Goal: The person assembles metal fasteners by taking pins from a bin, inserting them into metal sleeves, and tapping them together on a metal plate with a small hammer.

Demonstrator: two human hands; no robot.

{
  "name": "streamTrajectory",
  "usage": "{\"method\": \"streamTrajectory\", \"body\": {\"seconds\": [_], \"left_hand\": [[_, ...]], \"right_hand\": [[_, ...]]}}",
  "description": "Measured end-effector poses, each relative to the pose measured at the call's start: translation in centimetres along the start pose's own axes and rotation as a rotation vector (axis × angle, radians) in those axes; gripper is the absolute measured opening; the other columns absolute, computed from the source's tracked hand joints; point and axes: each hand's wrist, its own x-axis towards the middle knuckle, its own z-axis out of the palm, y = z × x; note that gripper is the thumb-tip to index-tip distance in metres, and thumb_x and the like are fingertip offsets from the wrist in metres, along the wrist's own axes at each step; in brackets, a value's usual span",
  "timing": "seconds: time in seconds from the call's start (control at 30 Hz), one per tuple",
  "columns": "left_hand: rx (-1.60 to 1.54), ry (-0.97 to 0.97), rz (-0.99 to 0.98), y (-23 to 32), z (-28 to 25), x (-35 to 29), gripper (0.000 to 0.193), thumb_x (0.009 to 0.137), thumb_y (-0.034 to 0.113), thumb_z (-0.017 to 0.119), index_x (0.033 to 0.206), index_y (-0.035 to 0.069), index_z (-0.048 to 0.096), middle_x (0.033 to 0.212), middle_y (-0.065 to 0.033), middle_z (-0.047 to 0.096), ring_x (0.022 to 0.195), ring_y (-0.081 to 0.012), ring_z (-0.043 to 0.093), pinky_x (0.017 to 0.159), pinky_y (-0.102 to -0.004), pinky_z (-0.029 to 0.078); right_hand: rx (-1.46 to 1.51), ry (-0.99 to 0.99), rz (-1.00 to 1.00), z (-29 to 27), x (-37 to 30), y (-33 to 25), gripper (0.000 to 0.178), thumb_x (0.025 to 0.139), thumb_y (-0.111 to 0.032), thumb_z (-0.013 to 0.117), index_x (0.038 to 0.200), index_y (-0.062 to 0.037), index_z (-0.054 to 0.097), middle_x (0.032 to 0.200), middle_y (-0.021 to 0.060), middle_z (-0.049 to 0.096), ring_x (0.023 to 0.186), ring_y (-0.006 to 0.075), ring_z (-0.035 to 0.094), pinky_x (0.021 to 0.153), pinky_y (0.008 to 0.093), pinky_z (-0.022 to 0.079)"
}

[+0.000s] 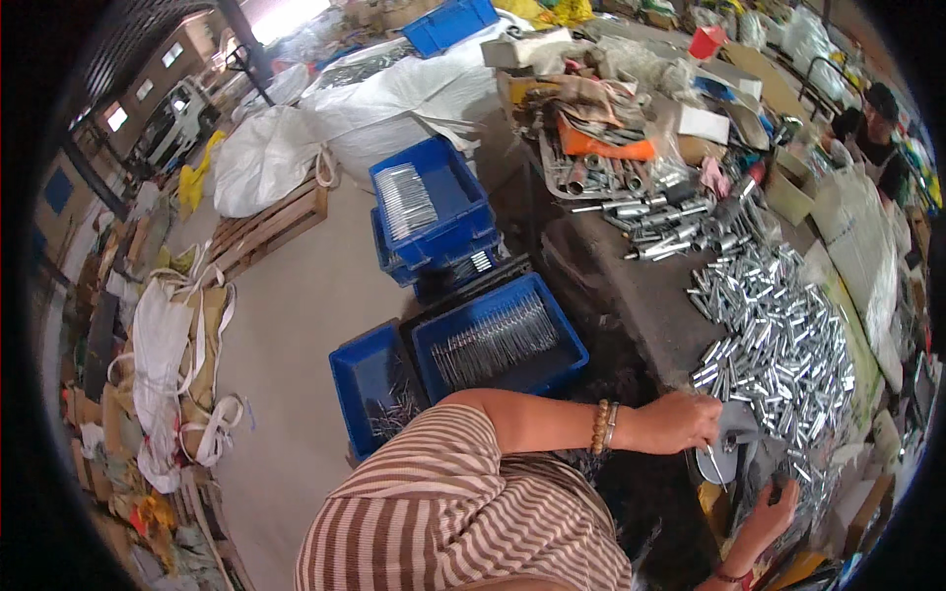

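Note:
My left hand, with beads and a bangle at the wrist, pinches a thin metal rod that points down over a round grey-white dish. My right hand is lower right of it, at the near end of the bench, with its fingers curled round something dark that I cannot make out. Just beyond both hands lies a large heap of shiny metal sleeves. Larger metal tubes and bolts lie behind the heap.
Left of the bench, a blue crate holds rows of metal rods; a smaller blue bin holds loose ones. Stacked blue crates stand behind. White sacks and a wooden pallet lie farther off. Another person is at the far right.

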Motion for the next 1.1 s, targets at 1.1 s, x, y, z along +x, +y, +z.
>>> {"method": "streamTrajectory", "body": {"seconds": [1.1], "left_hand": [[-0.041, 0.053, 0.033, -1.2, 1.0, 0.7, 0.012, 0.087, 0.016, 0.073, 0.084, 0.006, 0.065, 0.097, -0.0111, 0.056, 0.095, -0.0325, 0.061, 0.078, -0.0468, 0.05]], "right_hand": [[0.514, 0.07, -0.208, 2.8, -2.6, -10.9, 0.018, 0.093, 0.004, 0.067, 0.111, 0.006, 0.065, 0.099, 0.0186, 0.066, 0.094, 0.0361, 0.067, 0.083, 0.0434, 0.052]]}}
